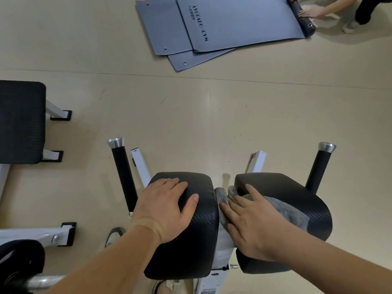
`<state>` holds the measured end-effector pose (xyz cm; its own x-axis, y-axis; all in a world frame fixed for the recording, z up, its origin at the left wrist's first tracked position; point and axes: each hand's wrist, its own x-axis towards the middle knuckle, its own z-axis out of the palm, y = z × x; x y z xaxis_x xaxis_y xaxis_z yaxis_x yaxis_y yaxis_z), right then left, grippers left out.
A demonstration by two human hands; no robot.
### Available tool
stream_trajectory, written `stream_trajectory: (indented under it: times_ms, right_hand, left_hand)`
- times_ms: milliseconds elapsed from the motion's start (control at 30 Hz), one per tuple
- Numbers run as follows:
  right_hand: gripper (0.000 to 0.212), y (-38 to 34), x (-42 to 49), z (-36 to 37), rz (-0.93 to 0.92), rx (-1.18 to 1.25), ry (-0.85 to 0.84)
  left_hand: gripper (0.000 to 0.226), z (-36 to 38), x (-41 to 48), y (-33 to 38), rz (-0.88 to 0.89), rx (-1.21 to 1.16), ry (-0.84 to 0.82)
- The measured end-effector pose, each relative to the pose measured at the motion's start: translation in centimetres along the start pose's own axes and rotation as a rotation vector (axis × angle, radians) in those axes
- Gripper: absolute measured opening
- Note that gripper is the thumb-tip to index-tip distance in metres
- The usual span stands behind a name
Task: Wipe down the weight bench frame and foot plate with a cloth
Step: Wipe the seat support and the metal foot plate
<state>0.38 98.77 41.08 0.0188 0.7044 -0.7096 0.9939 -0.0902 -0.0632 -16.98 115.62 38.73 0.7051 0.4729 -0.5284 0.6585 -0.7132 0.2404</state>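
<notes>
Two black pads of the weight machine sit side by side below me: the left pad point(191, 240) and the right pad point(297, 198). A white frame bar point(222, 247) runs in the gap between them. My left hand point(163, 209) rests flat on the left pad, thumb over its inner edge. My right hand point(250, 225) presses a grey cloth point(290, 211) onto the right pad's inner side, with part of the cloth bunched in the gap over the frame. Two black handles with silver caps, one on the left point(123, 177) and one on the right point(318, 166), stick out on either side.
Another black padded bench point(21, 122) on white legs stands at the left. More white frame and a black pad lie at the bottom left point(31, 236). Grey gym mats point(233, 24) lie on the beige floor far ahead, where another person's hands point(311, 11) roll one up.
</notes>
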Motion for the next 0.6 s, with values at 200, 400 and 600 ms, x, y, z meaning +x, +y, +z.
stream_trajectory:
  times_ms: [200,400,600]
  right_hand:
    - [0.081,2.6,4.4,-0.5,-0.069,-0.063,-0.12]
    - [0.059,1.9,7.4,-0.4,0.028,-0.176,-0.226]
    - [0.07,-0.8,-2.3,1.2,0.055,-0.121,0.007]
  left_hand:
    - [0.08,0.1,0.1,-0.1,0.002,0.0,0.034]
    - [0.081,0.3,0.0,-0.2,0.0,-0.004,0.04]
    - [0.071,0.3,0.1,-0.1,-0.014,0.01,0.032]
